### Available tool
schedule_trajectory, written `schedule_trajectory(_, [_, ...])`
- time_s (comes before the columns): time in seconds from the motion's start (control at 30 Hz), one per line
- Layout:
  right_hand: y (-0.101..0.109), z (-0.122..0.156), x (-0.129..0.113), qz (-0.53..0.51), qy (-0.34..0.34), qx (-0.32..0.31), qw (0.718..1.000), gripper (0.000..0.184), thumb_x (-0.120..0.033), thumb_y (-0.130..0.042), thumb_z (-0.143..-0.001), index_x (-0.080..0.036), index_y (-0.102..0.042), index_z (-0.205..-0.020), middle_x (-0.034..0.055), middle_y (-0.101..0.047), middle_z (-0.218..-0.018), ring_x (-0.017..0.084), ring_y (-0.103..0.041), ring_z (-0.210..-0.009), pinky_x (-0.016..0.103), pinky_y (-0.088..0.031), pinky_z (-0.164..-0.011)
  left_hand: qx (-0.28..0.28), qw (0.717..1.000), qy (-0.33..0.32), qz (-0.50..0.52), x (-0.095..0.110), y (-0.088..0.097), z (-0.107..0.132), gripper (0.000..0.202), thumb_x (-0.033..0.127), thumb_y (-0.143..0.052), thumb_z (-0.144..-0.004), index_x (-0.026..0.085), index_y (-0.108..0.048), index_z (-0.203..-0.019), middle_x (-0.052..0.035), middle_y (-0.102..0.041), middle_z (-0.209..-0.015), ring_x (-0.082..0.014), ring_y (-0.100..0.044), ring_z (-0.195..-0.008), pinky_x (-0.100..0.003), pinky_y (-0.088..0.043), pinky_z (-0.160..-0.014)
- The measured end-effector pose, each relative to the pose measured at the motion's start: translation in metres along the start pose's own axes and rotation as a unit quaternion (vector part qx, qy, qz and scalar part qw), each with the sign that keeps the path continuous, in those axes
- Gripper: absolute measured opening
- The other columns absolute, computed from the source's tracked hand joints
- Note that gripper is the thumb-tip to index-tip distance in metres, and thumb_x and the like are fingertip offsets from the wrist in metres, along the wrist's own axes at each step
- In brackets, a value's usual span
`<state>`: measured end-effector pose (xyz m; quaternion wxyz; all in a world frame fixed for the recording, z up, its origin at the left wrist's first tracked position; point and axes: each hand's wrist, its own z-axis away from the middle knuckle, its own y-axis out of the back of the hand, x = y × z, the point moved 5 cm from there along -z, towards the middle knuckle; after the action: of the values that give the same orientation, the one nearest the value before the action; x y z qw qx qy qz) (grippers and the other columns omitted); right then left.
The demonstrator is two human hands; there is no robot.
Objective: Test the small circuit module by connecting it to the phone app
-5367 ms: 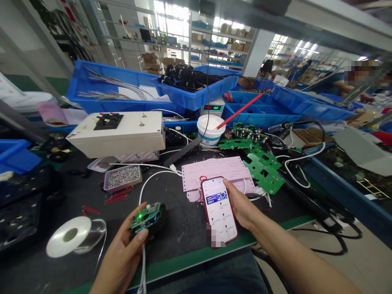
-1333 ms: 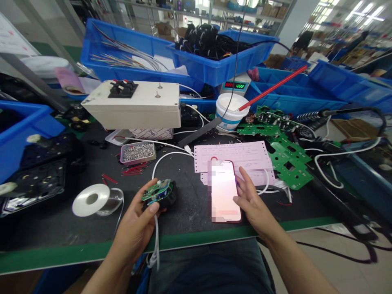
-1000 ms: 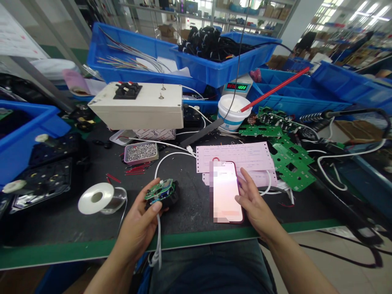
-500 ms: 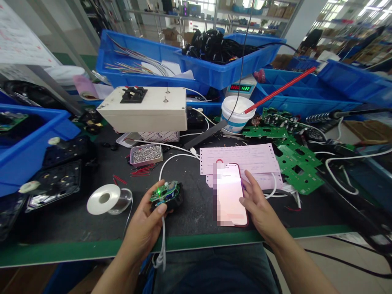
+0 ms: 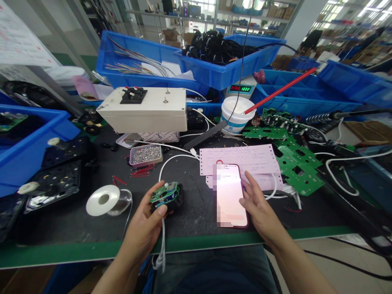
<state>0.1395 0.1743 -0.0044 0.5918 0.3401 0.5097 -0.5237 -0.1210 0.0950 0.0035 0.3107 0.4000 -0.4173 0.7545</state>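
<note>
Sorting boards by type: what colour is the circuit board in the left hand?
Green, clearest in the head view: circuit board in left hand.

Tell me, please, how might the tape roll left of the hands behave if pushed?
The tape roll lies flat, so it would probably slide, not roll. It looks hollow and likely light. Its loose clear tail might drag or stick.

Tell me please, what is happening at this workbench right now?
A person sits at a black work mat. The left hand grips a small green circuit board on a black housing, with a white cable hanging from it. The right hand rests against the edge of a red-cased smartphone, lying screen-up and lit, partly on a pink paper form. A spool of solder wire lies to the left.
</note>
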Motion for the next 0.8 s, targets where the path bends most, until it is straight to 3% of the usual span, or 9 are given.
schedule_trajectory(0.13, [0.001,0.001,0.0,0.003,-0.001,-0.001,1.0,0.082,-0.036,-0.062,-0.079,-0.031,-0.014,-0.145,0.0094,-0.02,-0.155,0.021,-0.025,-0.141,0.048,-0.011,-0.117,0.009,1.0,0.001,0.003,0.0,0.0,0.001,0.072,0.033,-0.086,-0.062,0.023,-0.053,-0.125,-0.0077,-0.063,-0.112,-0.0232,-0.059,-0.1,-0.02,-0.05,-0.075])
schedule_trajectory(0.27, [0.005,0.002,0.005,0.012,-0.019,0.017,1.0,0.083,-0.04,-0.064,-0.077,-0.034,-0.016,-0.144,0.0072,-0.02,-0.155,0.023,-0.023,-0.141,0.05,-0.011,-0.116,-0.006,1.0,-0.017,0.015,0.0,-0.002,0.004,0.067,0.033,-0.082,-0.068,0.022,-0.05,-0.126,-0.008,-0.061,-0.114,-0.0219,-0.058,-0.1,-0.021,-0.048,-0.075])
schedule_trajectory(0.43, [0.005,0.007,0.007,0.044,-0.039,0.052,0.997,0.083,-0.047,-0.065,-0.073,-0.04,-0.021,-0.143,0.0027,-0.024,-0.154,0.027,-0.021,-0.142,0.05,-0.01,-0.116,-0.045,0.998,-0.024,0.024,-0.006,-0.003,0.006,0.07,0.034,-0.083,-0.068,0.022,-0.047,-0.128,-0.0087,-0.058,-0.117,-0.0252,-0.054,-0.108,-0.029,-0.044,-0.088])
schedule_trajectory(0.6, [0.008,0.007,0.01,0.064,-0.049,0.057,0.995,0.083,-0.052,-0.066,-0.069,-0.043,-0.025,-0.141,0.0014,-0.029,-0.152,0.031,-0.024,-0.14,0.054,-0.015,-0.114,-0.039,0.998,-0.045,0.025,-0.009,0.0,0.006,0.07,0.032,-0.082,-0.069,0.022,-0.046,-0.128,-0.0089,-0.056,-0.121,-0.0266,-0.051,-0.115,-0.033,-0.039,-0.099])
schedule_trajectory(0.7, [0.01,-0.002,0.016,0.051,-0.046,0.051,0.996,0.082,-0.049,-0.066,-0.072,-0.043,-0.023,-0.141,0.0008,-0.025,-0.153,0.028,-0.02,-0.142,0.052,-0.01,-0.116,-0.032,0.999,-0.035,0.017,-0.005,0.002,0.008,0.072,0.035,-0.084,-0.066,0.021,-0.047,-0.127,-0.0094,-0.057,-0.119,-0.0289,-0.052,-0.114,-0.036,-0.041,-0.098])
schedule_trajectory(0.8, [0.005,-0.002,0.013,0.013,-0.034,0.027,0.999,0.084,-0.046,-0.062,-0.077,-0.038,-0.014,-0.145,0.0048,-0.018,-0.156,0.024,-0.021,-0.142,0.05,-0.008,-0.116,-0.006,1.0,-0.019,-0.014,0.002,-0.004,0.01,0.068,0.036,-0.082,-0.069,0.022,-0.049,-0.126,-0.0083,-0.057,-0.119,-0.027,-0.052,-0.114,-0.032,-0.044,-0.094])
